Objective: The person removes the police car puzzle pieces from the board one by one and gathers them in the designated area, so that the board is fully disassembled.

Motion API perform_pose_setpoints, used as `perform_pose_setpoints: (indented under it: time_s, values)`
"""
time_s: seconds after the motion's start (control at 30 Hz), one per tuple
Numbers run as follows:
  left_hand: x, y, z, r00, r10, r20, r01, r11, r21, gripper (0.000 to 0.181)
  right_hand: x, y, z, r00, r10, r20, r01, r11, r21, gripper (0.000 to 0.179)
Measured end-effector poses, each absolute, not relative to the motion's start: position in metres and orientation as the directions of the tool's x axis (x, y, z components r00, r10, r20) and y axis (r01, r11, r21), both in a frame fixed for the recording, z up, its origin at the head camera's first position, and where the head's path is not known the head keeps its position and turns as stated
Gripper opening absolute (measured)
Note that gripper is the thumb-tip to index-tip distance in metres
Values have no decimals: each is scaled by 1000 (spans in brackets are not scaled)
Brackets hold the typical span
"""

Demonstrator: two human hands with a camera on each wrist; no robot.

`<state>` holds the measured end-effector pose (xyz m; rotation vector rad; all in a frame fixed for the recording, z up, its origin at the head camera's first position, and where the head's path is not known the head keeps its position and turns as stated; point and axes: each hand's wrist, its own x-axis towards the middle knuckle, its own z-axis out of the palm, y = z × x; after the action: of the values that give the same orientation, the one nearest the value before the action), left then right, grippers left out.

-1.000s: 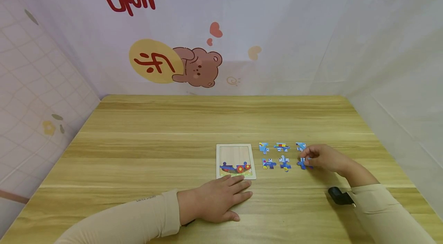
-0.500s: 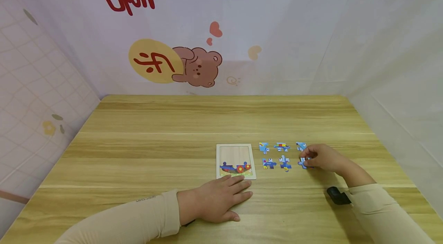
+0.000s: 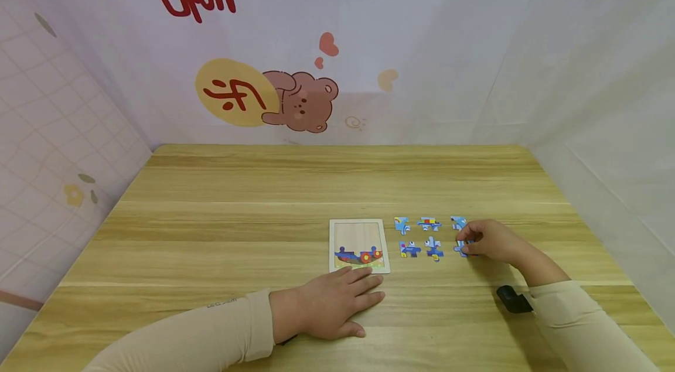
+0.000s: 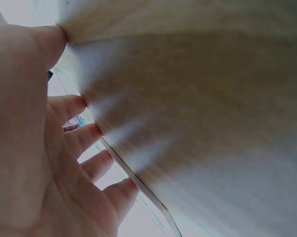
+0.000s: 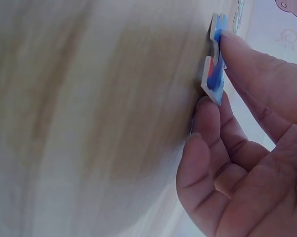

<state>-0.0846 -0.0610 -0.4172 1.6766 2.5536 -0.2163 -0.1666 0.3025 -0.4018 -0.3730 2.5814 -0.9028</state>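
My right hand [image 3: 490, 241] pinches a blue jigsaw puzzle piece [image 3: 460, 248] at the right of the loose pieces. In the right wrist view the piece [image 5: 217, 74] stands tilted on edge between thumb and fingers, close to the tabletop, showing a red patch. My left hand [image 3: 334, 303] lies palm down with fingers spread, fingertips at the near edge of a wooden puzzle tray [image 3: 358, 236]. The tray's lower part holds fitted pieces [image 3: 364, 259] with red-and-yellow wheels; bare wood shows above them. In the left wrist view, the straight fingers [image 4: 91, 138] reach the tray's edge [image 4: 138, 182].
Between tray and right hand lie several loose pieces in two rows, including a cornerlike piece [image 3: 402, 224], a multicoloured piece [image 3: 429, 223] and a light-blue piece [image 3: 458, 222]. The wooden table [image 3: 237, 184] meets a white printed backdrop [image 3: 432, 26] at the back.
The piece under my right fingers has tilted slightly, and the right wrist has shifted a little left. My left hand and the tray have stayed put.
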Motion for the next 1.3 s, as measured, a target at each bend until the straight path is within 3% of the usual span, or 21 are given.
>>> perform_pose_setpoints:
  time_s: [0.67, 0.9, 1.3]
  values:
    - [-84, -62, -417, -403, 904, -140, 915, 396, -75, 63, -165, 301, -402, -894, -365, -260, -113, 745, -658, 17]
    - [-84, -61, -418, -402, 906, -134, 915, 394, -89, 63, -165, 293, -395, -937, -309, -165, -158, 793, -588, 19]
    - [-84, -61, -417, -404, 904, -139, 915, 396, -81, 63, -163, 253, -387, -963, -270, -27, -194, 754, -628, 26]
